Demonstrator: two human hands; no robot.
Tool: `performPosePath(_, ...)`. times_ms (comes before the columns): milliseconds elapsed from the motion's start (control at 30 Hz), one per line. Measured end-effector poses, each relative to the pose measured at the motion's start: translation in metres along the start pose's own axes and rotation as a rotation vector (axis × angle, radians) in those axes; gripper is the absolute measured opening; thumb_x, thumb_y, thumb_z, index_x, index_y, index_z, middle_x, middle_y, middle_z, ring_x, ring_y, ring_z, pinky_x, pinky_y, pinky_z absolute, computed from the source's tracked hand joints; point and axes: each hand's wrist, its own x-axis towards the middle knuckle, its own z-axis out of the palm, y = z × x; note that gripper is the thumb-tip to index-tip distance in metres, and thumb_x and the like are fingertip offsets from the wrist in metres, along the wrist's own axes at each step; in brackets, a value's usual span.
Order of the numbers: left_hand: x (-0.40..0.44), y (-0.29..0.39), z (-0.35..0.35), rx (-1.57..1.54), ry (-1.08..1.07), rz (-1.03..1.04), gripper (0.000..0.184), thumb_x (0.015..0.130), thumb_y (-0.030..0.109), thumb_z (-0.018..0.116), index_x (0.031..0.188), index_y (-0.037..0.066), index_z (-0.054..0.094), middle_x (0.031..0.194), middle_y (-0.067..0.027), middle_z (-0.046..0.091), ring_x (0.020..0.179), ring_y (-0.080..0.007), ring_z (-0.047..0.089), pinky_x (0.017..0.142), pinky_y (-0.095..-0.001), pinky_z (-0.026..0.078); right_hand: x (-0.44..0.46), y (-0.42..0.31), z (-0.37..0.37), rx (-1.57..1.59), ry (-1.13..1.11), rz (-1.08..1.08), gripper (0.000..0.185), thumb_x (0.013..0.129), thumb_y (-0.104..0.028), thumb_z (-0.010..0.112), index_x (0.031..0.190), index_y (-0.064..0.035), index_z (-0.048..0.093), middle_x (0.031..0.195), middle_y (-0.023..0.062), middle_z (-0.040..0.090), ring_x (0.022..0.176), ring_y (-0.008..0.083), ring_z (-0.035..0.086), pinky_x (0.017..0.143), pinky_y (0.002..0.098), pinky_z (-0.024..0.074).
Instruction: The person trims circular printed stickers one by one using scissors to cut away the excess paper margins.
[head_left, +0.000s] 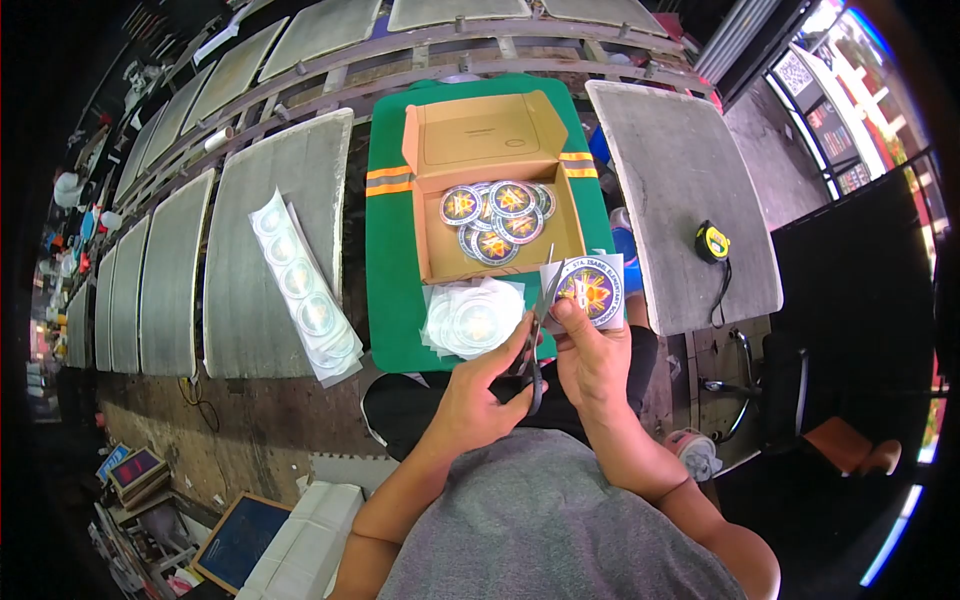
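Note:
My left hand [485, 395] is closed around the black handles of a pair of scissors [546, 298], whose blades point up along the left edge of a square sticker sheet. My right hand [592, 362] pinches that sticker [588, 288] at its lower edge, thumb on top. It bears a round printed seal with a yellow star and lettering around it. Behind my hands, an open cardboard box [430, 262] holds several round cut stickers [495, 220]. A pile of pale, translucent sticker pieces [475, 318] lies in front of the box, near my left hand.
A green-covered board [392, 300] bears the box and pile. To the left, a strip of uncut stickers [300, 280] lies on a grey panel [235, 300]. A yellow tape measure [712, 242] sits on the right grey panel [665, 180]. A chair [790, 400] stands at right.

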Motion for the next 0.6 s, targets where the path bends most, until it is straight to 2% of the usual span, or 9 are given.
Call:
performPosePath(67,0.000,-0.003,0.004,-0.034,0.060,0.012,0.081,0.081,0.001,0.075,0.153,0.004,0.039,0.121,-0.0161,0.067,0.106,-0.0177,0.067,0.096,-0.0305,0.049,-0.001,-0.001,0.001,-0.008,0.009,0.013,0.024,0.092,-0.001,0.072,0.114,-0.0021,0.064,0.106,0.0078,0.071,0.090,0.0172,0.069,0.076,0.0320,0.0557)
performPosePath(367,-0.002,-0.001,0.009,-0.155,0.052,-0.064,0.082,0.085,-0.002,0.072,0.156,0.007,0.033,0.126,-0.0172,0.066,0.112,-0.0185,0.065,0.101,-0.0343,0.050,0.000,0.003,-0.008,0.014,0.012,0.041,0.024,0.090,0.000,0.073,0.113,-0.0004,0.065,0.106,0.0092,0.071,0.093,0.0173,0.069,0.080,0.0325,0.0564)
performPosePath(600,-0.003,0.002,0.009,-0.172,0.029,-0.089,0.081,0.086,-0.004,0.070,0.157,0.008,0.032,0.126,-0.0169,0.066,0.109,-0.0180,0.067,0.100,-0.0342,0.051,0.001,0.001,-0.007,-0.001,0.014,0.015,0.024,0.090,0.001,0.073,0.113,0.0002,0.065,0.107,0.0091,0.071,0.094,0.0169,0.069,0.083,0.0327,0.0563)
